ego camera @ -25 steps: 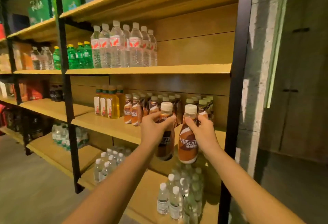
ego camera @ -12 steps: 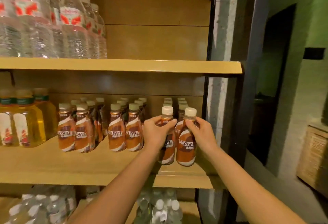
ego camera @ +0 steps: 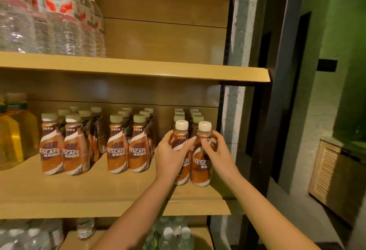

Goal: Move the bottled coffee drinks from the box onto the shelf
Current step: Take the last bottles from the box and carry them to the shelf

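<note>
Two brown Nescafe coffee bottles with pale caps stand side by side at the right end of the wooden middle shelf (ego camera: pixel 103 194). My left hand (ego camera: pixel 170 156) is wrapped around the left bottle (ego camera: pixel 181 131). My right hand (ego camera: pixel 214 150) grips the right bottle (ego camera: pixel 200 167) at its shoulder. Both bottle bases touch the shelf board, in front of a double row of like bottles (ego camera: pixel 195 114). Further rows of coffee bottles (ego camera: pixel 127 150) stand to the left. The box is out of view.
Yellow drink bottles (ego camera: pixel 11 131) stand at the shelf's far left. Water bottles (ego camera: pixel 59 18) fill the upper shelf, and more water bottles (ego camera: pixel 172 236) sit below. A black upright post (ego camera: pixel 223 131) and a concrete pillar (ego camera: pixel 235 111) bound the shelf on the right.
Both hands carried the two bottles from mid-air in front of the shelf in to its right end, and down until they rest on the board. The camera moved closer.
</note>
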`<state>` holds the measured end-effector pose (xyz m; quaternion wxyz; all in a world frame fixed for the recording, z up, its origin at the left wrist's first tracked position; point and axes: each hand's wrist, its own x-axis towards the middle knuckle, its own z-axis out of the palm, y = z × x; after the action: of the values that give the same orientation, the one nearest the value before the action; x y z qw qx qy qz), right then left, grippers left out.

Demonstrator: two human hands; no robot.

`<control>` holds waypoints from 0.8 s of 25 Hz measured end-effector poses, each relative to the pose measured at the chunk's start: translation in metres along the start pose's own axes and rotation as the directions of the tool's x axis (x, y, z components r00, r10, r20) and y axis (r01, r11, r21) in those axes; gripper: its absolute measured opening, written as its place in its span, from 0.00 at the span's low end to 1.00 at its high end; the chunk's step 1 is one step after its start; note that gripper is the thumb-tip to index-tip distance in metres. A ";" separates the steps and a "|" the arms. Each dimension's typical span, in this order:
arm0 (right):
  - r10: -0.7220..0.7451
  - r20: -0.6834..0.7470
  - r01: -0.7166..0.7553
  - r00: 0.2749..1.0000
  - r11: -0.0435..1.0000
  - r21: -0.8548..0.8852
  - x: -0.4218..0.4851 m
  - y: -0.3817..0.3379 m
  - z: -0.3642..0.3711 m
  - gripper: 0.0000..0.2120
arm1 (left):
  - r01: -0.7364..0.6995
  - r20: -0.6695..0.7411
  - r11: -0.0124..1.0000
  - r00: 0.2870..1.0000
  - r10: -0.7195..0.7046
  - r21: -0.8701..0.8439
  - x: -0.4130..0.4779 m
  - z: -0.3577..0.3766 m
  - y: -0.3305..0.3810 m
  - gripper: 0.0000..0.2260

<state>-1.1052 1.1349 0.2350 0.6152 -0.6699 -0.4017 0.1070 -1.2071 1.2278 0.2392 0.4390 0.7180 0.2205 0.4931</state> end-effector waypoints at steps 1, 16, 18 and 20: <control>0.023 0.010 -0.022 1.000 0.997 -0.071 -0.007 0.009 -0.003 0.35 | 0.029 0.051 0.998 0.998 -0.032 0.049 -0.002 -0.005 -0.006 0.25; 0.098 -0.008 -0.073 0.995 0.691 -0.720 0.006 0.063 0.017 0.29 | -0.036 0.356 0.839 0.915 -0.191 0.544 0.011 -0.008 -0.087 0.43; 0.092 -0.021 -0.079 0.996 0.690 -0.719 0.010 0.063 0.018 0.29 | -0.040 0.366 0.835 0.910 -0.196 0.548 0.018 -0.007 -0.089 0.45; 0.097 -0.025 -0.085 0.995 0.691 -0.718 0.014 0.064 0.019 0.30 | -0.044 0.376 0.828 0.903 -0.206 0.559 0.024 -0.007 -0.092 0.46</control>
<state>-1.0821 1.1638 0.1778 0.2958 -0.8751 -0.3824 -0.0227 -1.1924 1.2964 0.1741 0.2697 0.8927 0.2848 0.2217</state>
